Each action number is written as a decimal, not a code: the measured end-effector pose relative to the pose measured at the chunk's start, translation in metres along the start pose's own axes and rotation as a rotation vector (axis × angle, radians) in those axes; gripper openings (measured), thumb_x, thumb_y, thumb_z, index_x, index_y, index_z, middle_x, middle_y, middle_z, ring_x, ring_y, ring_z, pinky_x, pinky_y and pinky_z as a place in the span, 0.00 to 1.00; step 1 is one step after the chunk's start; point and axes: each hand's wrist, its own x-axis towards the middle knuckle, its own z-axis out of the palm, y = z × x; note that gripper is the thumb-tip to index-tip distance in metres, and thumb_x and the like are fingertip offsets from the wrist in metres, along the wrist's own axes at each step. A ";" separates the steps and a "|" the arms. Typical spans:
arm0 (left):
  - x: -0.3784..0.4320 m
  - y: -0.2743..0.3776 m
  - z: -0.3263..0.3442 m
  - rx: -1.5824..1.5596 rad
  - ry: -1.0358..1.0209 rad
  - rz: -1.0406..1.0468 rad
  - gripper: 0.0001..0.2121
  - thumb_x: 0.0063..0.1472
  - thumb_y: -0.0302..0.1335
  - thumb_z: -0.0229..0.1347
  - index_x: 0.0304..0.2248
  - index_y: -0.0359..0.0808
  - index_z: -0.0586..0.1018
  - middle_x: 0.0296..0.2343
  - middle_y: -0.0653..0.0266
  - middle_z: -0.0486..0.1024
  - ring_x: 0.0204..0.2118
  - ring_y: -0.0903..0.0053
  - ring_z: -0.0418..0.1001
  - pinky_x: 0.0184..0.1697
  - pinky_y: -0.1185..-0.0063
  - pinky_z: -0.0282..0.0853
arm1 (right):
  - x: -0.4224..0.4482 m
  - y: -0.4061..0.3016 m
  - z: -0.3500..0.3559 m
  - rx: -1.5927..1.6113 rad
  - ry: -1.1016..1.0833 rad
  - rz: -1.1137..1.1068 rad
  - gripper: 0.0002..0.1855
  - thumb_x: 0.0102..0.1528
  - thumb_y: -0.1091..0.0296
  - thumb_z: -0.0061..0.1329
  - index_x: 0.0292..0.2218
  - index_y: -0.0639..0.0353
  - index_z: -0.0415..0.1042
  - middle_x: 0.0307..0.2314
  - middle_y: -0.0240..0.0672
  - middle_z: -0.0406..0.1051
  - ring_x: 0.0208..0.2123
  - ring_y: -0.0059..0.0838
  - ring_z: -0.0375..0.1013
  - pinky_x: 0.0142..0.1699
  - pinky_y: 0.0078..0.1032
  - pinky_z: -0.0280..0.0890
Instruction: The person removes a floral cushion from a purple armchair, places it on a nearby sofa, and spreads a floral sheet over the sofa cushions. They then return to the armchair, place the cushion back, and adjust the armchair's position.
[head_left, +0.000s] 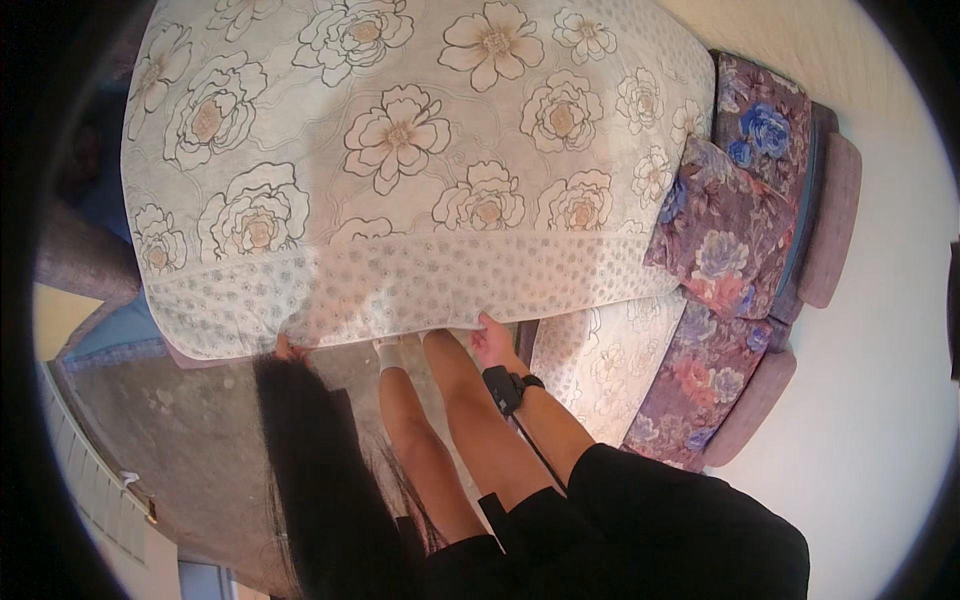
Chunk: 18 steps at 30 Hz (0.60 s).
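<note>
A pale bedspread (480, 277) with large outlined flowers and a small-patterned border spreads before me. My right hand (491, 341) pinches its near hem between thumb and fingers, just above my knees. Further left, my left hand (289, 349) grips the same hem near the corner; dark hair hides most of that hand and its forearm. Between the two hands the hem runs nearly straight. A black device (504, 388) is strapped to my right wrist.
Purple floral cushions (731, 225) lean against upholstered backrests (829, 217) on the right. Below them, another cover (592, 360) with similar flowers lies across a gap. Worn grey floor (195, 435) shows at left, with a bluish fabric edge (120, 337) beyond the corner.
</note>
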 end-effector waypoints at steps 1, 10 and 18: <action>0.001 0.004 0.007 0.099 0.190 0.079 0.10 0.64 0.37 0.46 0.39 0.41 0.71 0.28 0.72 0.68 0.29 0.82 0.66 0.31 0.81 0.64 | -0.002 0.001 0.003 -0.019 0.036 0.006 0.14 0.51 0.65 0.53 0.39 0.52 0.67 0.24 0.33 0.66 0.26 0.28 0.67 0.30 0.26 0.63; -0.061 0.038 0.138 0.379 0.894 -0.095 0.12 0.54 0.31 0.53 0.36 0.37 0.69 0.27 0.67 0.67 0.29 0.80 0.65 0.26 0.80 0.61 | 0.003 0.004 0.021 -0.182 0.152 0.108 0.17 0.51 0.64 0.49 0.43 0.54 0.65 0.39 0.40 0.66 0.39 0.36 0.67 0.41 0.34 0.64; -0.045 0.166 0.131 -0.019 0.681 0.020 0.19 0.61 0.38 0.46 0.47 0.36 0.67 0.43 0.61 0.67 0.44 0.68 0.65 0.45 0.68 0.68 | 0.004 -0.018 0.043 -0.070 -0.245 0.349 0.19 0.48 0.63 0.50 0.41 0.61 0.67 0.36 0.46 0.69 0.37 0.40 0.69 0.41 0.35 0.66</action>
